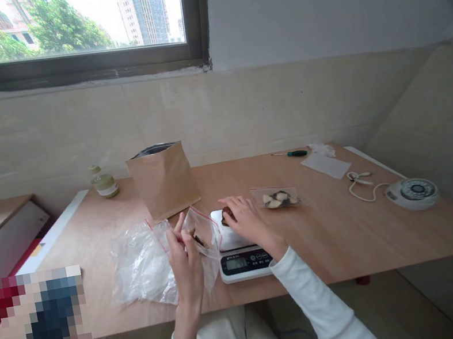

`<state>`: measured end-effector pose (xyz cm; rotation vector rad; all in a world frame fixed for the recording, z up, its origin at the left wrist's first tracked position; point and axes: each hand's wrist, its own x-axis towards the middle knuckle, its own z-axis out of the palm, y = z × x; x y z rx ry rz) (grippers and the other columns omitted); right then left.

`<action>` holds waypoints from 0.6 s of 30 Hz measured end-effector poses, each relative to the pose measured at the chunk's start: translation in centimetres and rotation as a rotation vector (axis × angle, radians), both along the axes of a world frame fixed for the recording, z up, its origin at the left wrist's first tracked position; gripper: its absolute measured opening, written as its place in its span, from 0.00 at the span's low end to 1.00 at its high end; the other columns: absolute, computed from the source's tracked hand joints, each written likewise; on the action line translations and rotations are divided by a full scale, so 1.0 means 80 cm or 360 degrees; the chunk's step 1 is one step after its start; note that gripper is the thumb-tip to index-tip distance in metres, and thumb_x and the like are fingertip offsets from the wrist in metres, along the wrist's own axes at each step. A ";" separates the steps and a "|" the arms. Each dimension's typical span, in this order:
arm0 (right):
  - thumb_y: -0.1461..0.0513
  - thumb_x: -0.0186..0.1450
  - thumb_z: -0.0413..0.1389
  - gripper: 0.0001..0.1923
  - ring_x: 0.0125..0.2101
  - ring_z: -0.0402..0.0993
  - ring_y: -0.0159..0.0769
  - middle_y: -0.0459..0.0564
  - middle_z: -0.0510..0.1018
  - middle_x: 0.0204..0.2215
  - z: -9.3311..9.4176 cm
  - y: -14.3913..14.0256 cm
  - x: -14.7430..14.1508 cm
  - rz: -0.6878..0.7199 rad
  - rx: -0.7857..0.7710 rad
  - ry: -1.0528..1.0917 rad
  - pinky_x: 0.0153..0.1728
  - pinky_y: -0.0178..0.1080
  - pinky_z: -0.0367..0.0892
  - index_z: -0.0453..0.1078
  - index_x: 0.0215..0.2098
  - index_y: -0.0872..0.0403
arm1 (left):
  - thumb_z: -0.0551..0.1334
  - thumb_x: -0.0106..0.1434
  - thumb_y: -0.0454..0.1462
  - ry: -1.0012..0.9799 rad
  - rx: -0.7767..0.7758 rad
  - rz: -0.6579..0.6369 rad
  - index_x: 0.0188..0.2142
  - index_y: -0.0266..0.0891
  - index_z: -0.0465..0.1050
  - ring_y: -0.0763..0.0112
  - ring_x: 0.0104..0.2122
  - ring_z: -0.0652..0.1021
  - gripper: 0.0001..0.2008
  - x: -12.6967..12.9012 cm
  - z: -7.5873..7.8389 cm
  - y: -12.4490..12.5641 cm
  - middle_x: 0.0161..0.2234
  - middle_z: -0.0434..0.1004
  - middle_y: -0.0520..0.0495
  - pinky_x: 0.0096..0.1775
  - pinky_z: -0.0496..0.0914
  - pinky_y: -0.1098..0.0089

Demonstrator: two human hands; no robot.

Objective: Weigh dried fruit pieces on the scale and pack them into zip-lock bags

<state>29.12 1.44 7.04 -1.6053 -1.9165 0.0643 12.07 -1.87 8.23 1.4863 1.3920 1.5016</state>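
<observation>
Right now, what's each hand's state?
Left hand: closed, holding a clear zip bag.
Right hand: at a brown piece over the scale; grip cannot be told.

No text is legible: digits on the digital scale's point(231, 242) display point(236, 263) and the bottle's point(105, 185) label point(109, 191) are too blurred.

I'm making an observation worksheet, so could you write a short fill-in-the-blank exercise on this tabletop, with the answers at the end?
The right hand is at a brown lump on the ____-coloured scale.
The left hand is at a small bag made of clear ____.
The screwdriver has a ____-coloured handle.
In the picture, the bottle stands to the ____ of the paper bag.

Missing words: white; plastic; green; left.
</observation>
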 end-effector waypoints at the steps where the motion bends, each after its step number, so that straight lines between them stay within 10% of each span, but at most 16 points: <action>1: 0.64 0.65 0.50 0.16 0.50 0.65 0.46 0.55 0.74 0.50 -0.011 0.003 0.006 0.0034 -0.0042 -0.0080 0.50 0.47 0.55 0.66 0.52 0.55 | 0.50 0.68 0.44 -0.0028 0.0011 0.0001 0.37 0.41 0.62 0.73 0.29 0.74 0.10 -0.001 -0.001 0.000 0.56 0.70 0.41 0.33 0.66 0.68; 8: 0.65 0.64 0.54 0.09 0.45 0.68 0.44 0.52 0.78 0.42 -0.023 0.007 0.018 0.0033 -0.0137 -0.0134 0.46 0.46 0.54 0.71 0.42 0.53 | 0.51 0.67 0.45 -0.0191 0.0095 0.0026 0.35 0.41 0.61 0.65 0.43 0.76 0.11 -0.001 -0.001 -0.002 0.56 0.69 0.40 0.43 0.68 0.64; 18: 0.61 0.63 0.58 0.11 0.33 0.70 0.35 0.47 0.77 0.36 0.066 -0.043 -0.026 0.0078 0.0283 0.0641 0.41 0.40 0.61 0.70 0.45 0.50 | 0.52 0.67 0.43 -0.0211 0.0200 0.0058 0.30 0.42 0.56 0.70 0.38 0.77 0.11 0.004 -0.004 -0.001 0.56 0.70 0.39 0.40 0.69 0.66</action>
